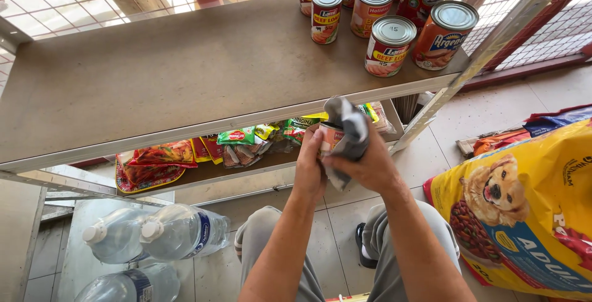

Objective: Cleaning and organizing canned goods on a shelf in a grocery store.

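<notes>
Left hand [310, 165] wrapped around a small can [330, 137], right hand [364, 163] pressing a grey cloth [349, 130] over it, seemingly its top, below the shelf's [185, 74] front edge, more cans [390, 44] at the shelf's far right corner

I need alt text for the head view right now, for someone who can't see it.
The left hand holds a small labelled tin can while the right hand presses a grey cloth over it. Behind stands a brown metal shelf bearing more tin cans; a yellow pet-food bag lies to the right.
</notes>
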